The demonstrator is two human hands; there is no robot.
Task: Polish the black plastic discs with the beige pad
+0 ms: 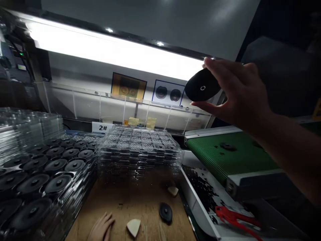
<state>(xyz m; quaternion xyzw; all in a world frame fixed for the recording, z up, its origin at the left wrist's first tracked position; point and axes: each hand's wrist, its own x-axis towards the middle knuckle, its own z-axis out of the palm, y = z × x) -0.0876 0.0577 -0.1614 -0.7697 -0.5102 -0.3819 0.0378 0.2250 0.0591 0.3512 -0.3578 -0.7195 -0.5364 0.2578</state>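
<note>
My right hand (234, 92) is raised toward the bright lamp and pinches a round black disc (202, 86) with a small centre hole by its edge. My left hand (101, 228) rests on the wooden table (130, 204) at the bottom, its fingers stretched out flat and holding nothing. Beside it lie a pale wedge-shaped piece (133, 227) and a loose black disc (166, 212). Another pale piece (173, 190) lies farther back.
Clear trays filled with black discs (47, 170) are stacked at left, and a stack of clear trays (139, 145) stands in the middle. A green conveyor belt (225, 154) runs at right carrying a disc (227, 146). Below it a white tray (200, 207) holds black scraps and a red tool (234, 217).
</note>
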